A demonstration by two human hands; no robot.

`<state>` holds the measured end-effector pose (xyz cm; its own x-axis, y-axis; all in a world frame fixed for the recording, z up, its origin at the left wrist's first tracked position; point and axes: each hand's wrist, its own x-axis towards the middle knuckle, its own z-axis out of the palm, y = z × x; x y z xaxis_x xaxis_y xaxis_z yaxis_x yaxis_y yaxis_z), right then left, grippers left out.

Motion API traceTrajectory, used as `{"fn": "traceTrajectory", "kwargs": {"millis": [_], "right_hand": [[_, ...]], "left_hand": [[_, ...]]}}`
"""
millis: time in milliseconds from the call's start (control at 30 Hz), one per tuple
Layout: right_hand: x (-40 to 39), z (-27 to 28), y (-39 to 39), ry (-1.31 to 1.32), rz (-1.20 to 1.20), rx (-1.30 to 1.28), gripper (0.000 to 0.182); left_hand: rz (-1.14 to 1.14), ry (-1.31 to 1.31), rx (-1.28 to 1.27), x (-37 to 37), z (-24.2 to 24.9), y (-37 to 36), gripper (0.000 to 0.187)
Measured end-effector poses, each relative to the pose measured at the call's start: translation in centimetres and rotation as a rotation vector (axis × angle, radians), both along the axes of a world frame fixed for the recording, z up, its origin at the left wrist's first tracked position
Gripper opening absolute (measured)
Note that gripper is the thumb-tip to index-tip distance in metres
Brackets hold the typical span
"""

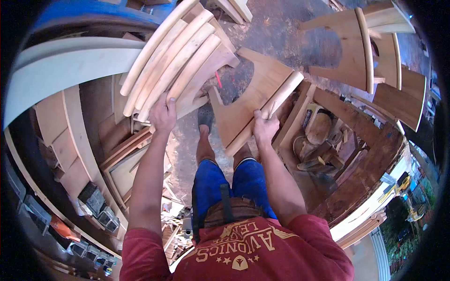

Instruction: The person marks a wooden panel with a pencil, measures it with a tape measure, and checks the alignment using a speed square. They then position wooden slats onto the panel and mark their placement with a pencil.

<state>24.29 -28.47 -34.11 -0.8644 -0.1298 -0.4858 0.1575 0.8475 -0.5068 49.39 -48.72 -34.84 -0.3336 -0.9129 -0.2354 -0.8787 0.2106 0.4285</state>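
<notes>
My right hand (pixel 266 127) is closed around the rounded rail of a cut wooden panel (pixel 255 89), which has a deep curved notch on its far side. A thin stick-like piece (pixel 272 108) juts up by its fingers. My left hand (pixel 162 114) grips the near end of another wooden panel (pixel 193 65) in a leaning stack, its thumb on the rounded edge. Several similar panels (pixel 164 56) with thick rounded edges stand side by side in that stack. A narrow red object (pixel 218 79) shows on the floor side, between the stack and the held panel.
More notched panels (pixel 344 49) stand at the far right. To my right is a wooden bench frame (pixel 335 203) with a power tool (pixel 318 126) and offcuts inside. Long boards (pixel 77 68) and shelving line my left. Wood scraps (pixel 176 229) lie near my legs.
</notes>
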Motion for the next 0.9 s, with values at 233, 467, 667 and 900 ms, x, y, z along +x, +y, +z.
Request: {"fn": "traceTrajectory", "kwargs": {"millis": [233, 467, 667, 900], "right_hand": [[-1.6, 1.4, 2.6, -0.007, -0.024, -0.16, 0.038], [-7.4, 8.7, 4.7, -0.023, 0.128, -0.03, 0.032], [-8.9, 13.7, 4.6, 0.175, 0.52, 0.057, 0.034], [-8.1, 17.1, 3.6, 0.201, 0.953, 0.238, 0.038]], "left_hand": [[0.0, 0.091, -0.084, 0.0, -0.2, 0.2, 0.035], [0.031, 0.085, -0.056, -0.3, 0.9, 0.3, 0.032], [0.04, 0.109, -0.024, -0.1, 0.9, 0.3, 0.035], [0.021, 0.107, -0.069, 0.0, 0.6, 0.2, 0.033]]}}
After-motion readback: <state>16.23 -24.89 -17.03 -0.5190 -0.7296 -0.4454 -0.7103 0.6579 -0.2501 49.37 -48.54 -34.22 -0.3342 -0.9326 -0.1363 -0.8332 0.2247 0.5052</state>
